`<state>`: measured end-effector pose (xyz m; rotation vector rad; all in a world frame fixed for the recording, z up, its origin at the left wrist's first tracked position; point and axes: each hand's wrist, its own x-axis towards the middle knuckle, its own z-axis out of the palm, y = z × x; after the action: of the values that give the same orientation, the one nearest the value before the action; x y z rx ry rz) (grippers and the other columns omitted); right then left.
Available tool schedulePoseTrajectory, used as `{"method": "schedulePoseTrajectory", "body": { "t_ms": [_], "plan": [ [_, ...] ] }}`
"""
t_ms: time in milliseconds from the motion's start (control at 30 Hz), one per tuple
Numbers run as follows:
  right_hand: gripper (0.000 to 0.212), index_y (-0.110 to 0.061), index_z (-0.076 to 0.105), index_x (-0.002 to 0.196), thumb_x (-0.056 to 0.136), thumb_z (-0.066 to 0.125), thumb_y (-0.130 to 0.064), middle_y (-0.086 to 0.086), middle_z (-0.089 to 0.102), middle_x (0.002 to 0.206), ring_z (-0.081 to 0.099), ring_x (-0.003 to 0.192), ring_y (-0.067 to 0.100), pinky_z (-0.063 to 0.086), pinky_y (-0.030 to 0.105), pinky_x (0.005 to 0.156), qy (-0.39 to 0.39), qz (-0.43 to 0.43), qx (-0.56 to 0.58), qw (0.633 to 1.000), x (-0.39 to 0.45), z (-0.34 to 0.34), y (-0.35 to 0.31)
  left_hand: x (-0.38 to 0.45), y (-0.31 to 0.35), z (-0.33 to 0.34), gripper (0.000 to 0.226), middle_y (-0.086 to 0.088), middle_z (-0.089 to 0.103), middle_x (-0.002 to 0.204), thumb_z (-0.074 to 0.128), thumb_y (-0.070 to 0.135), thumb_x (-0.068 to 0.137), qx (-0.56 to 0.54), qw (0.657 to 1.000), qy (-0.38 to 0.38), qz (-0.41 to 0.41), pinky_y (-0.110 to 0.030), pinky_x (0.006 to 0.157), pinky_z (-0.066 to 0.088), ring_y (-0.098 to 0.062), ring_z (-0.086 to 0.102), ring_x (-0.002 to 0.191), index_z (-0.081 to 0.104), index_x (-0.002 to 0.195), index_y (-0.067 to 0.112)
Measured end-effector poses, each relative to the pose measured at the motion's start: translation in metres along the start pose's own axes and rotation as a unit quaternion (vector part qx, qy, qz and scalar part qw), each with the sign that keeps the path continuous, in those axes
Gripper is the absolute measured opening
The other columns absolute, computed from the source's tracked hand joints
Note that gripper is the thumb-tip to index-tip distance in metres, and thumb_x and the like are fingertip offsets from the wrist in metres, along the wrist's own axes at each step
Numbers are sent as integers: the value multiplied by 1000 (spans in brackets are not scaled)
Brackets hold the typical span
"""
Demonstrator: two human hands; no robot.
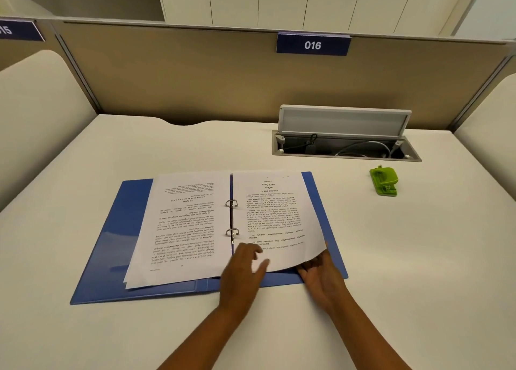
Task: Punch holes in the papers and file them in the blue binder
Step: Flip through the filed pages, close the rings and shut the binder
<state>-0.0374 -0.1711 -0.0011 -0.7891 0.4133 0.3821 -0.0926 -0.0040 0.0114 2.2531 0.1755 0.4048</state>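
A cream desk (391, 244) spreads bare to the right of the right hand (321, 277) and toward the person behind both wrists. Beyond the hands a tan partition (195, 76) walls its far edge. The open blue binder (111, 247) lies under both hands, printed papers (184, 224) on its rings. The left hand (243, 274) rests fingers spread on the right-hand sheet (279, 216); the right hand's fingers slip under that sheet's lifted corner. A green hole punch (383, 181) sits well beyond the right hand.
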Motion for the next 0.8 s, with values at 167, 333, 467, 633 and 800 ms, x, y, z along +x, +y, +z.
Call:
{"method": "schedulePoseTrajectory", "body": {
  "t_ms": [167, 333, 467, 633, 800],
  "plan": [
    [38, -23, 55, 122, 91, 42, -41, 11, 59, 127, 57, 115, 28, 51, 43, 91, -5, 16, -13, 1000, 3, -3, 1, 3, -4, 28, 19, 4, 64, 110, 65, 34, 69, 115, 974, -110, 161, -22, 76, 52, -6, 44, 102, 66, 88, 32],
    [42, -21, 52, 123, 88, 44, -43, 12, 58, 127, 54, 118, 28, 50, 41, 90, -14, 15, -3, 1000, 3, -2, 1, -1, 0, 34, 33, -1, 59, 127, 54, 34, 76, 129, 967, -171, 139, -34, 93, 48, -21, 58, 115, 64, 107, 32],
    [52, -17, 39, 135, 91, 34, -46, 9, 52, 133, 51, 121, 22, 51, 31, 87, -20, 4, -17, 1000, 4, -1, 1, 2, -5, 34, 49, 3, 66, 116, 59, 18, 67, 87, 971, -181, 126, -28, 86, 52, -15, 65, 103, 56, 116, 19],
    [53, -17, 39, 134, 92, 32, -47, 8, 53, 131, 53, 118, 20, 52, 32, 86, -26, 10, -12, 1000, 5, -4, 2, -1, 0, 21, 31, 12, 51, 117, 48, 8, 91, -1, 997, -71, 22, 8, 90, 26, 9, 44, 108, 57, 121, 11],
    [53, -17, 42, 131, 90, 32, -49, 5, 58, 122, 63, 105, 16, 53, 31, 85, -31, 10, -2, 999, 6, -7, 2, 11, 17, 7, 15, 6, 58, 91, 55, 9, 88, -69, 995, 15, -75, -4, 69, 40, -12, 58, 85, 56, 100, 18]
  ]
}}
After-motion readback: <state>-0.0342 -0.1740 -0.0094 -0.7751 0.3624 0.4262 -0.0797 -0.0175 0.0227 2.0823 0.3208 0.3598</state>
